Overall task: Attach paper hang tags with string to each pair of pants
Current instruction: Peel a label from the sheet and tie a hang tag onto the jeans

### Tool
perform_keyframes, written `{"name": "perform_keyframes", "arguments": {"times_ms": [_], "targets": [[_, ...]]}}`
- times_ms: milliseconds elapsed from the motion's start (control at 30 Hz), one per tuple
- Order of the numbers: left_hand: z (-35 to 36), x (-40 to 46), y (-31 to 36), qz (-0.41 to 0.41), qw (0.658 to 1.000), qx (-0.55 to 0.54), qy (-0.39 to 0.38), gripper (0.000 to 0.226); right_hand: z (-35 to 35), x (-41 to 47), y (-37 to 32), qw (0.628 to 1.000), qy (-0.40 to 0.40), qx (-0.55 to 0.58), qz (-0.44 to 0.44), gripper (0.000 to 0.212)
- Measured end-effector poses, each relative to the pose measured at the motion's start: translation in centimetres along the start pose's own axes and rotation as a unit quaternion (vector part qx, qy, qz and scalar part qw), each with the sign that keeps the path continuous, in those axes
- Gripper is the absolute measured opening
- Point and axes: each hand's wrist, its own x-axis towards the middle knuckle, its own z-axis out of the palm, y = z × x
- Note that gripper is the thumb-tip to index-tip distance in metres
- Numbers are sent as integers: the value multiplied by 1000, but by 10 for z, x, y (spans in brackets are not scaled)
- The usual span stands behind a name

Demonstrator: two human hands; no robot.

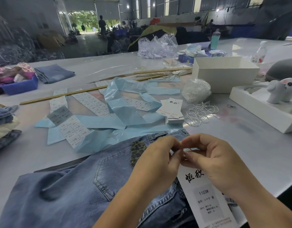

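Where fingers meet, tag (pixel 206 198) "1103#"

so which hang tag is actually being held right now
The hang tag printed 1103#, pinched at its top by both hands over the jeans. The other tags sit untouched in a stack beyond the waistband.

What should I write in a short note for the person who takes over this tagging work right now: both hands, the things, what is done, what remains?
Left hand and right hand: both pinch at the top of the hang tag, fingertips meeting; a thin string seems to be there, hard to see.
Jeans lie flat under the hands, waistband toward the table's far side.
Spare tags are stacked beyond the jeans, loose strings right of them, a bag of strings behind.
Done: tag brought to the waistband.
Left: finish fastening; I cannot tell if it is looped yet. Then the other pants.
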Motion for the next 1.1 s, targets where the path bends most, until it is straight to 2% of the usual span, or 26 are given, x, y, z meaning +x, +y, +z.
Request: {"name": "perform_keyframes", "arguments": {"times_ms": [233, 367, 433, 500, 533, 600, 667, 767, 867, 933, 1100], "targets": [[1, -1, 6, 7, 994, -97, 45, 9, 2, 1, -7, 993, 69, -46, -82, 25], [0, 0, 10, 0, 986, -166, 24, 7, 1, 2, -15, 985, 101, -51, -126, 20], [-1, 4, 11, -33, 965, -258, -21, 7, 3, 0, -16, 985, 104, -36, -136, 20], [-3, 7, 12, -69, 921, -377, -62, 9, 5, -2, -17, 985, 93, -26, -143, 24], [-4, 8, 11, -75, 912, -397, -72, 10, 5, -2, -16, 985, 84, -26, -146, 29], [-3, 8, 10, -71, 925, -366, -74, 12, 3, -2, -15, 987, 63, -37, -144, 36], [-1, 6, 9, -56, 954, -291, -53, 12, 2, -1, -13, 988, 45, -65, -135, 42], [1, 4, 9, -25, 980, -196, -18, 11, 1, 0, -9, 988, 45, -75, -130, 41], [0, 3, 9, -6, 987, -157, 20, 9, 1, 1, -8, 986, 59, -84, -128, 30], [-2, 3, 8, -13, 985, -168, 28, 8, -1, 2, -8, 989, 52, -75, -113, 29], [-6, 4, 6, -22, 981, -192, 22, 7, -8, 4, -10, 996, 18, 54, -68, 32]]}}
